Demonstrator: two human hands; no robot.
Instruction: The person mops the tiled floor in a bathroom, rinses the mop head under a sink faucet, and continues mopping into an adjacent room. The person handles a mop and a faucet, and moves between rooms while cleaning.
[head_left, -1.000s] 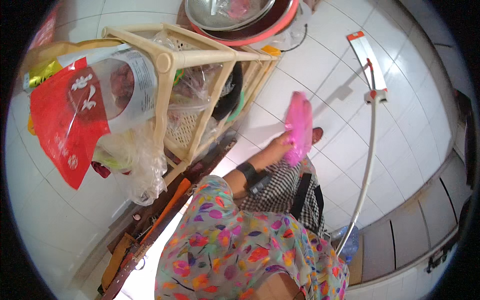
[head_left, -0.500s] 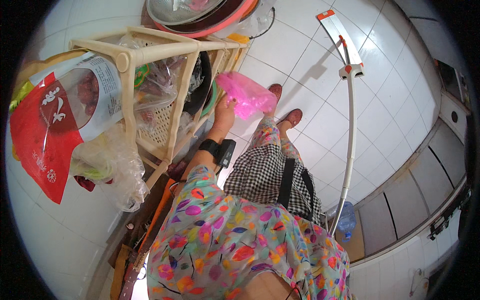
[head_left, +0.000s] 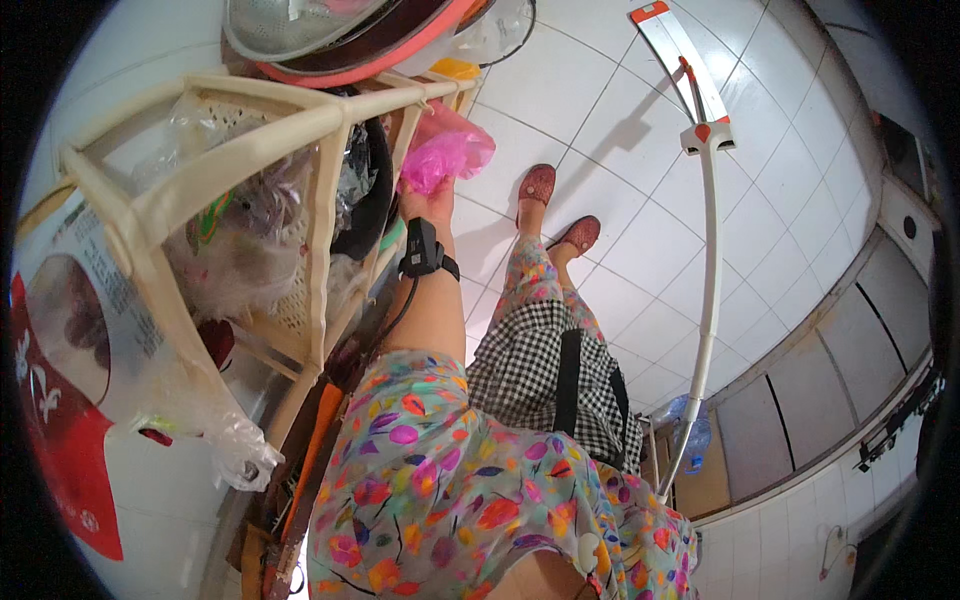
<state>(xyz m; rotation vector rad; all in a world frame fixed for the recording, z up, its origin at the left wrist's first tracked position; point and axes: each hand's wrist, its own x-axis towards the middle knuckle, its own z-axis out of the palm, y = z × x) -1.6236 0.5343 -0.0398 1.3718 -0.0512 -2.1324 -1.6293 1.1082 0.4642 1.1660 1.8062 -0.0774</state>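
Observation:
My left hand [head_left: 428, 203] is closed on a thin, bright pink plastic bag [head_left: 440, 160], at the right side of a cream plastic rack [head_left: 325, 225]. The bag is crumpled, and its upper part lies against the rack's edge. A black device is strapped to my left wrist. My right hand is out of sight. On my right, a flat mop [head_left: 708, 240] with a long white pole and an orange-and-white head runs down past my side; whatever holds its lower end is hidden.
Clear plastic bags [head_left: 230, 250] and a dark pan [head_left: 370, 200] fill the rack. A red-and-white food package [head_left: 70, 400] hangs at its left. Basins and a colander [head_left: 300, 30] sit on top. A blue water bottle [head_left: 695, 440] stands by the right-hand cabinets [head_left: 815, 400].
My left hand has moved left and slightly up with the pink bag, closer to the rack. The rack appears larger and further left in the view. The mop has hardly shifted.

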